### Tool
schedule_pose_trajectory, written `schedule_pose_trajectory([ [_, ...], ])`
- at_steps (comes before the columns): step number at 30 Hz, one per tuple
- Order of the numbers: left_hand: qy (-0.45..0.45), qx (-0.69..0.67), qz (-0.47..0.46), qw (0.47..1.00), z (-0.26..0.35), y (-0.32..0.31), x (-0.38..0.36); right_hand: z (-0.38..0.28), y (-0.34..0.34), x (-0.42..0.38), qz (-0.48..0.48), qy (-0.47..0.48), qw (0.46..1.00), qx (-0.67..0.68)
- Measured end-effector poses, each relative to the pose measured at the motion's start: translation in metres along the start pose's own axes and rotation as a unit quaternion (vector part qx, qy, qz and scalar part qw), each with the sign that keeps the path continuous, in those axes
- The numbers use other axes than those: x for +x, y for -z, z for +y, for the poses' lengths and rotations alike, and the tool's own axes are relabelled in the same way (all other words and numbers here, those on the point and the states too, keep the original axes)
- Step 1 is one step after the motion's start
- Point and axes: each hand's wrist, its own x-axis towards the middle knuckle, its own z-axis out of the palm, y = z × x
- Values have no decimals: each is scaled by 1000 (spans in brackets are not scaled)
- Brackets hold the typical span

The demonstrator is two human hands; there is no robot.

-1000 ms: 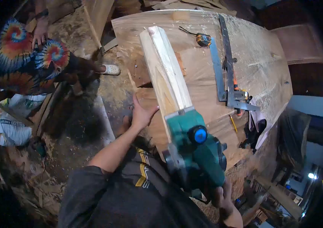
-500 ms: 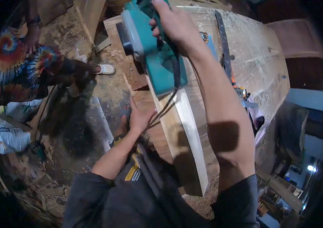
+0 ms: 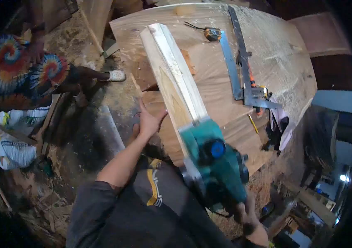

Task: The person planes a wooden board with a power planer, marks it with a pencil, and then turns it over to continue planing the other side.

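Observation:
A green power planer [image 3: 211,155] rests on the near end of a long pale timber [image 3: 172,78], which lies on a wooden worktable [image 3: 209,53]. My right hand [image 3: 248,213] is closed round the planer's rear handle at the lower right, partly blurred. Beside the timber's left edge, my left hand [image 3: 149,122] has its thumb and fingers spread, with the thumb tip near the wood. The timber's far part shows a bright, bevelled top face.
On the table lie a tape measure [image 3: 213,34], a blue metal square [image 3: 230,66], a dark square [image 3: 242,53] and a pencil [image 3: 253,123]. Another person [image 3: 31,74] stands at the left, near white sacks [image 3: 14,153]. Shavings cover the table's right side.
The planer and my right hand have moved from the timber's far end back to its near end, toward my body. My left hand has stayed in nearly the same place.

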Motion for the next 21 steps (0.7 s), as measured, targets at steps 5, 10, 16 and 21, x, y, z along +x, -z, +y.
schedule_pose_trajectory([
  [5,-62,85,61,993,-17,-5,6,-10,-5,7,0,30,1000,6],
  [10,47,71,10,996,-1,2,5,-71,-24,97,-23,-15,995,92],
  [16,-43,-121,4,992,-33,-6,10,-187,-59,273,37,114,993,-6],
  [21,58,98,0,993,5,3,2,-240,-69,382,53,202,977,-37],
])
